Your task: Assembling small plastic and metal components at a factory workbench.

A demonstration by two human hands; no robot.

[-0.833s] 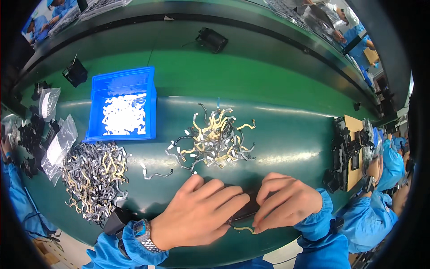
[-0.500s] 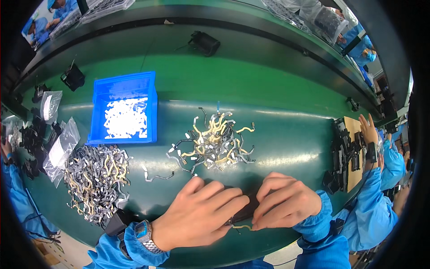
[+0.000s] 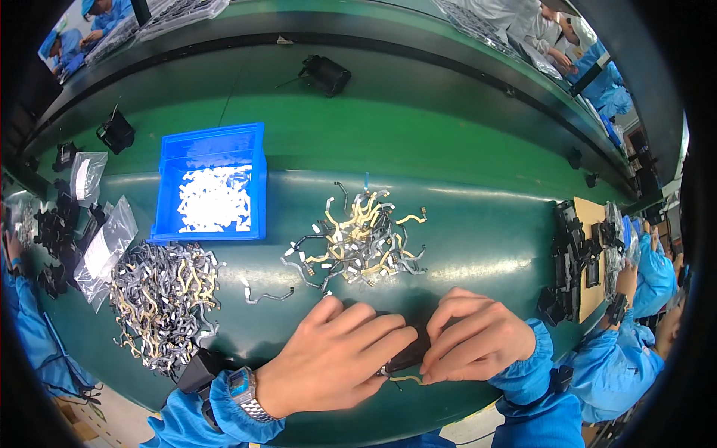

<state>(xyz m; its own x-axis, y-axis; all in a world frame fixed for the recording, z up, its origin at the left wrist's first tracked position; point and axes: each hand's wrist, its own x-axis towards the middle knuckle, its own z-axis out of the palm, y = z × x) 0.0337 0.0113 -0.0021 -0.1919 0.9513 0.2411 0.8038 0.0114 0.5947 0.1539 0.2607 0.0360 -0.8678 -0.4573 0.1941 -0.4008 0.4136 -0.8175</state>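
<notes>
My left hand (image 3: 340,358), with a metal watch on its wrist, is closed over the near side of a dark brown-black part (image 3: 411,352). Its fingertips cover most of that part, so I cannot make out its kind. A short yellow cable (image 3: 405,378) runs out from under the left fingers. My right hand (image 3: 478,340) pinches the far right end of this cable between thumb and fingers. Beyond both hands lies a loose heap of yellow, grey and black cables (image 3: 366,243) with small connectors. One single grey cable (image 3: 267,296) lies apart from the heap.
A blue bin (image 3: 261,187) of small white pieces stands at the far left. Nearer are a larger cable pile (image 3: 166,302) and clear plastic bags (image 3: 104,250). Black parts (image 3: 565,261) and cardboard (image 3: 590,257) line the right, beside a co-worker's blue sleeve (image 3: 612,366).
Both of my hands keep nearly the same hold and place. The co-worker's raised hand at the right has come down. The whole view has shifted slightly.
</notes>
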